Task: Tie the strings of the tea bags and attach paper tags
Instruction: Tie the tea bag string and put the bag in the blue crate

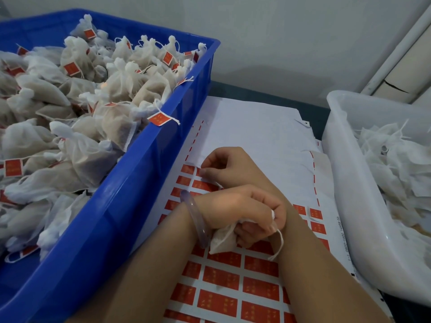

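My left hand [242, 210], bracelet [198, 220] on the wrist, is closed around a tea bag [222, 240] and lies across my right forearm. The bag's white string [279, 243] hangs in a loop below my fingers. My right hand [226, 165] reaches further up the sticker sheet [256, 141] on the tabletop, fingers curled, pinching a red tag [200, 172] at the edge of the printed rows. A blue crate [144, 183] of tagged bags stands to the left and a white tub [345, 183] of bags to the right.
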`<state>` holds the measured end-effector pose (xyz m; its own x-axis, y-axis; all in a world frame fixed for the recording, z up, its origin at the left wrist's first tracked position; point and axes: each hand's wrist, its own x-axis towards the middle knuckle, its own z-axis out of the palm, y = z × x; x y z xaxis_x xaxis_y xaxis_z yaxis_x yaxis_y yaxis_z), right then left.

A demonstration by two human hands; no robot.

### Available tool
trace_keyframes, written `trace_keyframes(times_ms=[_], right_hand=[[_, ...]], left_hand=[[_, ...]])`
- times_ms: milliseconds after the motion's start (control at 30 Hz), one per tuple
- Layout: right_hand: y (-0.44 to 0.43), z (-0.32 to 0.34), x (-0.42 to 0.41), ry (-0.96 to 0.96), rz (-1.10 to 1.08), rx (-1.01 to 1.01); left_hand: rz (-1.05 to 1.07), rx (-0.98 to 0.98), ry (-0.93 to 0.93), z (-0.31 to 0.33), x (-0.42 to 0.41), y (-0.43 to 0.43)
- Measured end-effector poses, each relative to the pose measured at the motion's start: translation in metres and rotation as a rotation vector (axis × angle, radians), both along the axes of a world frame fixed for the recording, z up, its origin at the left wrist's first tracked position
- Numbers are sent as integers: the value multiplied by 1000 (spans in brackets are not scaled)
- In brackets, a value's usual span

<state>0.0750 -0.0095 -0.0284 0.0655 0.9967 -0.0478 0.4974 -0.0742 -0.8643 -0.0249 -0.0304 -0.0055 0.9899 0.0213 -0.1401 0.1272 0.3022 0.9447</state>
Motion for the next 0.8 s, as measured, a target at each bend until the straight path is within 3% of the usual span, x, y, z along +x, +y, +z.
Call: trace_keyframes(times_ms=[300, 400, 500, 633, 800], right_hand=[[-4, 12, 4, 257, 42, -69], [-5, 13, 10, 441, -104, -24], [-8, 25, 20, 605, -314, 138], [-22, 45, 38, 539, -501, 334], [-49, 38, 47, 397, -690, 410]], left_hand=[[19, 44, -37, -3, 3, -1], [38, 97, -66, -2, 4, -1], [261, 110, -110, -1, 4, 4], [610, 207, -98, -3, 2, 13], [848, 263, 5, -2, 3, 14]])
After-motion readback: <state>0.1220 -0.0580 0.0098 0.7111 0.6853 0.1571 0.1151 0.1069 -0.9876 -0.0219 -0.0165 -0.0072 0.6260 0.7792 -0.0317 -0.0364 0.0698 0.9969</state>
